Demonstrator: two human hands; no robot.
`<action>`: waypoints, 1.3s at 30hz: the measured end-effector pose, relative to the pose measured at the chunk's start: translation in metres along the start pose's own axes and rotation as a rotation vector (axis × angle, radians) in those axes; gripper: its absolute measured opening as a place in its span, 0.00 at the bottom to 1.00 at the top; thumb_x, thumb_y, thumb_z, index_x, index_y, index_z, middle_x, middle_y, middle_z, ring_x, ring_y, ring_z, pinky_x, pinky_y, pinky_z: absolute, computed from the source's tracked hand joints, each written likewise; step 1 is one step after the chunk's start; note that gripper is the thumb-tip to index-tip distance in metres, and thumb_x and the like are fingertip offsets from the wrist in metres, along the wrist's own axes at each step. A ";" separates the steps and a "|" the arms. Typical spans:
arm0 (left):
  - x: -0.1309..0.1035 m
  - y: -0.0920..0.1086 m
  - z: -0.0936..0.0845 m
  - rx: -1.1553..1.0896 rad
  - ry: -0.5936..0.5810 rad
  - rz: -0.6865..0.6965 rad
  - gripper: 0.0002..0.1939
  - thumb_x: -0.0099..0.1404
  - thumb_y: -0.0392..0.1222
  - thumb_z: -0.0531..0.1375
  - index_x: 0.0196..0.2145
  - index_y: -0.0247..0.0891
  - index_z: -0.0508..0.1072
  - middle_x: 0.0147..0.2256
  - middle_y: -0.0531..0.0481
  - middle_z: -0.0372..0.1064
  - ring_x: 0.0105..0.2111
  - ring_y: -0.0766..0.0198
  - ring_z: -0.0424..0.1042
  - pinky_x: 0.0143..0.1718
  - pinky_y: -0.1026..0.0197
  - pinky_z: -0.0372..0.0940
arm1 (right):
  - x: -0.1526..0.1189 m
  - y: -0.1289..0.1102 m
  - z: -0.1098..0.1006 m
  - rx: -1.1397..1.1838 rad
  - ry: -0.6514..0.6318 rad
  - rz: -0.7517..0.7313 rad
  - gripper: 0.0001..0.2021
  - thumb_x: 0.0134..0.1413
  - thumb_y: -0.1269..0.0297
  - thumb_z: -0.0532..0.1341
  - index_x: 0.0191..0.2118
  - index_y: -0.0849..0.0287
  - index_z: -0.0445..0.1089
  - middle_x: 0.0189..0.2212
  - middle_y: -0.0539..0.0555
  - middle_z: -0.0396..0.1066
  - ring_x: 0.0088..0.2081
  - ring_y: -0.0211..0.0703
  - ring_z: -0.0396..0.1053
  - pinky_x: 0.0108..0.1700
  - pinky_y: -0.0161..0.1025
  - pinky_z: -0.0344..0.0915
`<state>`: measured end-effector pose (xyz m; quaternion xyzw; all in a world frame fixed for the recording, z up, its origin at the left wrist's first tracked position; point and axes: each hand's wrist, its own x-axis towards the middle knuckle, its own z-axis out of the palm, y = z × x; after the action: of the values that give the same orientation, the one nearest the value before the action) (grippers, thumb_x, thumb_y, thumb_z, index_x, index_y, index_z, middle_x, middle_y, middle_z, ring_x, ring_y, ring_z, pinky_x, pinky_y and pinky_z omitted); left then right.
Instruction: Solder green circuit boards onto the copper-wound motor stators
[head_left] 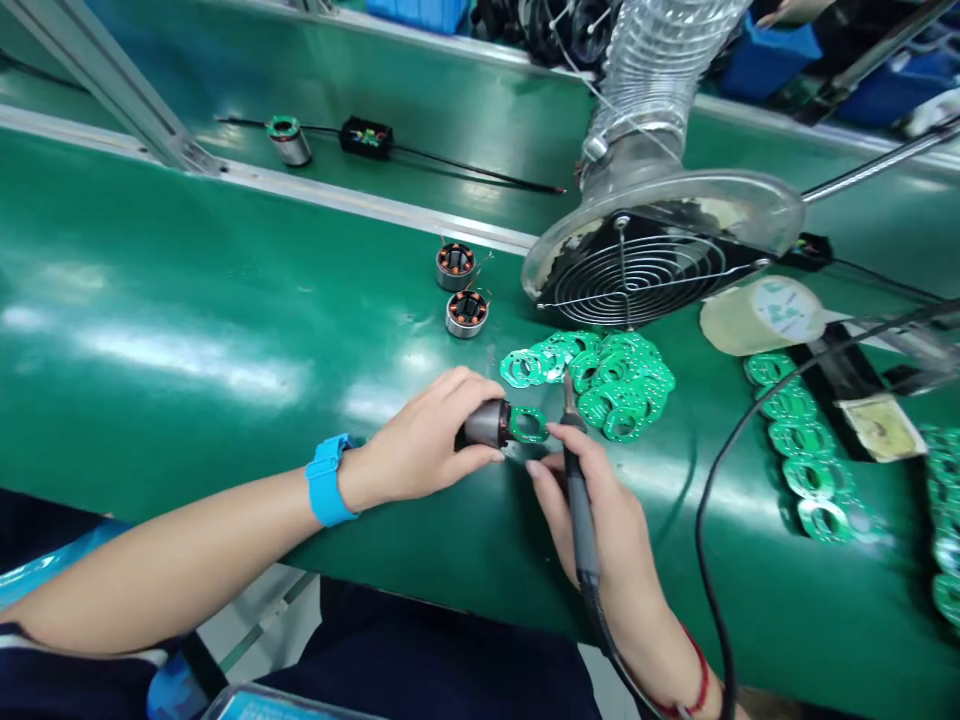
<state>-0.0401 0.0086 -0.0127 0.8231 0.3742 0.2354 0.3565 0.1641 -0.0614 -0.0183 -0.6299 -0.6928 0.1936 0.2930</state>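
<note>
My left hand (427, 430), with a blue band at the wrist, is closed round a motor stator (486, 424) lying on its side. A green ring-shaped circuit board (529, 425) is at the stator's right end; whether it is joined to it I cannot tell. My right hand (600, 510) grips a soldering iron (579, 500), its tip pointing away from me towards the boards. The right index fingertip is at the ring board's right edge. Just beyond lies a pile of green ring boards (630, 385), with an overlapping row (544, 360) to its left.
Two wound stators (466, 314) stand upright beyond my left hand. A fume extractor hood (660, 250) hangs over the back right. More ring boards (802, 440) lie in rows at right, near a soldering sponge (885, 425). A black cable (712, 480) loops down beside my right arm.
</note>
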 end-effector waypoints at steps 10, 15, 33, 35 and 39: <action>-0.007 0.004 0.013 -0.442 -0.151 -0.207 0.21 0.63 0.39 0.63 0.52 0.41 0.62 0.47 0.46 0.68 0.46 0.57 0.70 0.47 0.51 0.68 | 0.013 -0.018 0.009 0.561 0.199 0.100 0.16 0.61 0.68 0.61 0.52 0.48 0.63 0.32 0.46 0.76 0.35 0.39 0.78 0.43 0.40 0.75; -0.005 0.001 0.008 0.089 -0.148 -0.085 0.19 0.63 0.38 0.65 0.50 0.36 0.65 0.48 0.42 0.69 0.48 0.51 0.66 0.49 0.47 0.62 | 0.021 -0.009 0.005 0.262 -0.090 -0.042 0.16 0.61 0.66 0.60 0.54 0.52 0.65 0.34 0.49 0.74 0.33 0.41 0.75 0.38 0.41 0.74; 0.010 -0.004 -0.004 -0.442 -0.106 -0.257 0.07 0.64 0.42 0.57 0.32 0.37 0.71 0.28 0.54 0.68 0.28 0.67 0.66 0.30 0.65 0.63 | 0.019 -0.006 0.006 0.031 -0.119 -0.388 0.26 0.62 0.66 0.60 0.64 0.52 0.55 0.54 0.59 0.74 0.51 0.51 0.73 0.51 0.52 0.70; 0.011 -0.003 -0.003 -0.488 -0.114 -0.302 0.07 0.63 0.43 0.58 0.32 0.37 0.71 0.27 0.54 0.68 0.27 0.67 0.66 0.30 0.65 0.63 | 0.016 -0.006 0.007 0.008 -0.036 -0.454 0.27 0.62 0.66 0.60 0.64 0.52 0.54 0.56 0.60 0.73 0.55 0.53 0.71 0.54 0.54 0.68; 0.012 0.000 -0.004 -0.546 -0.074 -0.367 0.08 0.60 0.43 0.58 0.30 0.36 0.71 0.25 0.55 0.67 0.25 0.69 0.64 0.28 0.65 0.61 | 0.014 -0.009 0.008 -0.057 0.044 -0.481 0.22 0.60 0.73 0.60 0.58 0.53 0.61 0.46 0.55 0.79 0.50 0.49 0.74 0.51 0.50 0.67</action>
<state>-0.0361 0.0197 -0.0088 0.6240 0.4262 0.2286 0.6138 0.1519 -0.0476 -0.0159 -0.4589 -0.8215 0.0848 0.3276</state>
